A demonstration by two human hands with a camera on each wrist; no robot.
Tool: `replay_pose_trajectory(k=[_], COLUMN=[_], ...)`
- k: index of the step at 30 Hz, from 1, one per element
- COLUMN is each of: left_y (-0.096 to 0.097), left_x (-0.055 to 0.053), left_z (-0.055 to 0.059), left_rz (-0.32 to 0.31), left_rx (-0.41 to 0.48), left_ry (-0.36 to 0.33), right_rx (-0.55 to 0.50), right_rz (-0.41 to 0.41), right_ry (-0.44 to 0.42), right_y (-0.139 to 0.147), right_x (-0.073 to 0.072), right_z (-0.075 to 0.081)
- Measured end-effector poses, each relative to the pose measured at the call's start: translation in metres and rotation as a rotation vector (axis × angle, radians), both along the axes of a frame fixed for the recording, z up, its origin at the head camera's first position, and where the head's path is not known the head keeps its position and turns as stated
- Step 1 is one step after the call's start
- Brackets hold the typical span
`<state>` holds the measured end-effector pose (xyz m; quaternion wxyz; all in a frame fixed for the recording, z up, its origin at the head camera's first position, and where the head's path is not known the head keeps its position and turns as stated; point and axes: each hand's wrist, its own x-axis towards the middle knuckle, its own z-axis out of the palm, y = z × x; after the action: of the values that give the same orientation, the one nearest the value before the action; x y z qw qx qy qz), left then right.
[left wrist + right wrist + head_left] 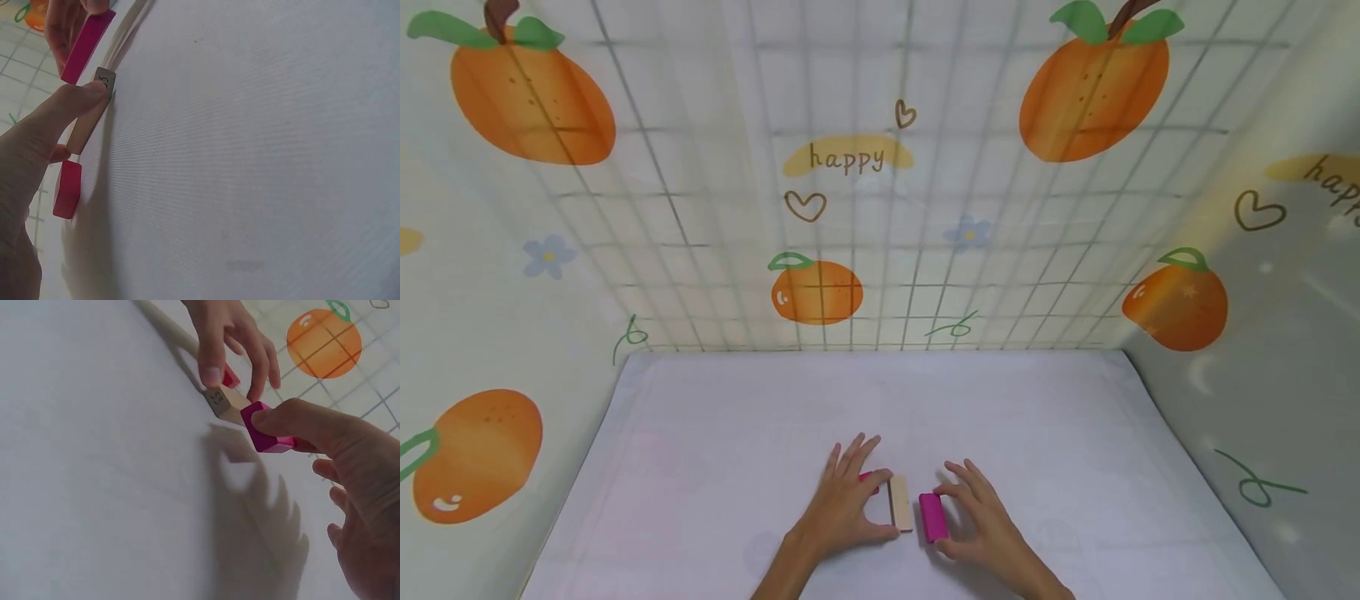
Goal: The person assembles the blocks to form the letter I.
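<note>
Between thumb and finger, my left hand (842, 512) pinches a plain wooden block (900, 504) by its two ends. A small dark mark shows on the block's near end in both wrist views. My right hand (988, 529) holds a magenta block (933, 517) the same way, thumb on the near end and a fingertip at the far end. The two blocks lie side by side with a narrow gap between them, the magenta one to the right. A red block (69, 190) rests on the white surface beside the left hand, mostly hidden behind it in the head view.
A white cloth (737, 417) covers the flat work surface. Around it hang pale curtains (700, 167) printed with oranges, hearts and the word happy, with a grid showing at the back. In the right wrist view, the right hand casts a shadow on the cloth.
</note>
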<state>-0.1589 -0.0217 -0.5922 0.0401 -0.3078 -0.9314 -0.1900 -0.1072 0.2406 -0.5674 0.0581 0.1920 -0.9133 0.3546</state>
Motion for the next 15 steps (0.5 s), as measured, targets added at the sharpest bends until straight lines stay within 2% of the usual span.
replay_pose_trajectory(k=[9,12,15], left_y=[0.0,0.0,0.0], left_x=[0.0,0.0,0.0], left_z=[0.001,0.002,0.002], left_rz=[-0.005,-0.004,-0.003], left_rx=[-0.013,-0.015,-0.007], left_ry=[-0.013,-0.017,-0.012], right_rx=[-0.006,0.0,0.017], right_rz=[0.028,0.008,0.005], right_ry=[-0.014,-0.025,0.01], right_y=[-0.011,-0.015,-0.019], right_x=[0.022,0.029,0.035], right_z=[-0.009,-0.012,-0.017])
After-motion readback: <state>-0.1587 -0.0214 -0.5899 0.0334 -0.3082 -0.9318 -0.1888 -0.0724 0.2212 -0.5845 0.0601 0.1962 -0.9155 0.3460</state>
